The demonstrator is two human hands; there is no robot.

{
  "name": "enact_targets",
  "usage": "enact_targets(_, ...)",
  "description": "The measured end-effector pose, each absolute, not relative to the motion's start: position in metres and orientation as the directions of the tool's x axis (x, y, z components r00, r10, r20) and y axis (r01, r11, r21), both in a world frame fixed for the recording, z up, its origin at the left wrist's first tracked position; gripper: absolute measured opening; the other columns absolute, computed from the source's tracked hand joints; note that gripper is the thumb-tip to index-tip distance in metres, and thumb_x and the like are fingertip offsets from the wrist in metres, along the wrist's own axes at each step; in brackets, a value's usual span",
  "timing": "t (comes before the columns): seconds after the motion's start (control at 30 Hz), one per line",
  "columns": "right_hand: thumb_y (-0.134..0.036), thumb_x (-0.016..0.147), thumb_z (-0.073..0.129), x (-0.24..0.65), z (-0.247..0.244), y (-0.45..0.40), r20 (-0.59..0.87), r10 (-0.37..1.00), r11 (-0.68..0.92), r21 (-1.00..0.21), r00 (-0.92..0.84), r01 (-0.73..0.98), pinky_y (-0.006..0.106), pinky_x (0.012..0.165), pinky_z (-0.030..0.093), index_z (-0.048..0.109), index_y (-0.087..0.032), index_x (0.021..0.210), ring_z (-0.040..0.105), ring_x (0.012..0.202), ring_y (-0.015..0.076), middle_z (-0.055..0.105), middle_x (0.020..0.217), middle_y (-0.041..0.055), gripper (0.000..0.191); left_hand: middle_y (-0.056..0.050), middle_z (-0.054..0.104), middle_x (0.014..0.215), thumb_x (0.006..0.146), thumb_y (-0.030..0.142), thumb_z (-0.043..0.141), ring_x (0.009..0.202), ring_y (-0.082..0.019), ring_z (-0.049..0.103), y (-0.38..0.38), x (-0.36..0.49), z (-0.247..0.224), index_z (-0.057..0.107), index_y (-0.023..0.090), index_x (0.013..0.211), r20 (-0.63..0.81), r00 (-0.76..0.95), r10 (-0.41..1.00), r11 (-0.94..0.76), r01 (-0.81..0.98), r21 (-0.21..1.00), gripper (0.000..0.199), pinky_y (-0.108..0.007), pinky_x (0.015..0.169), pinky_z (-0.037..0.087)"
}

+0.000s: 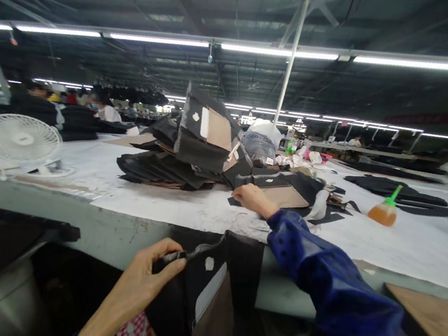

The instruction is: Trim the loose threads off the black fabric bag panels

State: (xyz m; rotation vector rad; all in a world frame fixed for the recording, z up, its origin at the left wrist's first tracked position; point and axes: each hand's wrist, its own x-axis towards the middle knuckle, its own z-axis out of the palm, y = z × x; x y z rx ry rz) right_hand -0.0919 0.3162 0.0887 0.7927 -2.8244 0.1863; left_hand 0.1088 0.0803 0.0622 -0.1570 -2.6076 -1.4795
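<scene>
My left hand point(149, 275) pinches the upper edge of a black fabric piece point(211, 295), which hangs below the table edge and carries a brown panel, a white strip and a small white patch. My right hand point(255, 199), in a blue sleeve, reaches over the table, its fingers closed at the left edge of another black piece with a brown panel point(287, 196). Behind it, a stack of black pieces point(160, 168) lies on the table, with one piece propped upright point(207, 129) on top.
A white fan point(18, 138) stands at the left of the white-covered table point(151, 202). Right of centre are a plastic bag point(262, 140) and a bottle of orange liquid point(383, 213). Black fabric lies at the lower left, a brown board point(432, 320) at the lower right. People sit far back.
</scene>
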Motion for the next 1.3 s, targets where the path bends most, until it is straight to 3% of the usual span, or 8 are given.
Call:
enact_targets(0.1,-0.011,0.085,0.055,-0.129,0.077,0.316,0.151,-0.511,0.858,0.037,-0.846,-0.512,0.029,0.082,0.047,0.073,-0.01,0.1,0.064,0.103,0.0277,0.068,0.108,0.0194,0.024,0.0,0.055,0.065,0.081,0.043,0.057,0.066,-0.017,0.051,0.082,0.111,0.065,0.062,0.017,0.072,0.191,-0.981,0.037,0.516,0.182,0.837,0.028,-0.025,0.061,0.037)
enact_targets(0.37,-0.02,0.087,0.051,-0.156,0.058,0.309,0.1,-0.55,0.825,0.22,-0.829,-0.52,0.034,0.084,0.046,0.072,-0.01,0.103,0.062,0.105,0.0301,0.066,0.113,0.0205,0.028,0.001,0.052,0.065,0.081,0.05,0.056,0.067,-0.017,0.047,0.082,0.114,0.063,0.06,0.017,0.071,0.182,-0.982,0.044,0.472,0.181,0.863,0.034,-0.024,0.061,0.033)
enact_targets(0.7,-0.013,0.08,0.054,-0.163,0.051,0.287,0.11,-0.565,0.814,0.239,-0.818,-0.53,0.036,0.088,0.044,0.071,-0.007,0.102,0.061,0.108,0.0321,0.066,0.11,0.0235,0.029,0.001,0.047,0.064,0.083,0.046,0.053,0.067,-0.015,0.045,0.082,0.119,0.068,0.058,0.016,0.066,0.168,-0.985,0.05,0.517,0.169,0.839,0.034,-0.025,0.064,0.032)
enact_targets(0.87,-0.017,0.082,0.052,-0.154,0.061,0.287,0.162,-0.557,0.83,0.142,-0.814,-0.54,0.032,0.084,0.045,0.071,-0.006,0.1,0.063,0.103,0.0297,0.067,0.108,0.0219,0.029,0.001,0.052,0.066,0.082,0.049,0.054,0.069,-0.016,0.047,0.075,0.122,0.067,0.061,0.016,0.07,0.188,-0.981,0.048,0.49,0.187,0.851,0.035,-0.025,0.065,0.033)
enact_targets(1.0,-0.024,0.091,0.042,-0.138,0.069,0.283,0.156,-0.675,0.73,0.001,-0.721,-0.683,0.025,0.079,0.046,0.07,-0.012,0.103,0.065,0.092,0.0202,0.071,0.099,0.0106,0.032,0.001,0.052,0.064,0.079,0.05,0.059,0.069,-0.016,0.047,0.072,0.12,0.06,0.061,0.015,0.068,0.183,-0.983,0.015,0.466,0.169,0.868,0.036,-0.025,0.064,0.032)
enact_targets(1.1,-0.033,0.093,0.04,-0.132,0.07,0.281,0.129,-0.771,0.594,-0.208,-0.624,-0.777,0.022,0.071,0.046,0.069,-0.014,0.106,0.065,0.08,0.0157,0.071,0.092,0.006,0.036,0.001,0.052,0.063,0.081,0.046,0.058,0.068,-0.016,0.047,0.071,0.12,0.057,0.061,0.015,0.067,0.189,-0.982,-0.006,0.469,0.164,0.868,0.034,-0.025,0.062,0.032)
enact_targets(1.2,-0.033,0.087,0.05,-0.135,0.068,0.282,0.194,-0.786,0.468,-0.431,-0.586,-0.771,0.025,0.073,0.046,0.069,-0.013,0.106,0.064,0.083,0.0177,0.07,0.096,0.0086,0.033,0.0,0.055,0.067,0.083,0.046,0.055,0.069,-0.016,0.048,0.07,0.119,0.055,0.063,0.016,0.07,0.187,-0.982,-0.011,0.474,0.16,0.866,0.034,-0.025,0.063,0.033)
enact_targets(1.3,-0.028,0.074,0.065,-0.142,0.064,0.285,0.115,-0.843,0.425,-0.456,-0.525,-0.782,0.026,0.079,0.045,0.072,-0.017,0.102,0.063,0.091,0.0194,0.07,0.102,0.007,0.031,0.0,0.056,0.068,0.085,0.048,0.054,0.07,-0.016,0.048,0.069,0.118,0.055,0.063,0.016,0.072,0.185,-0.983,0.009,0.49,0.165,0.856,0.036,-0.025,0.064,0.034)
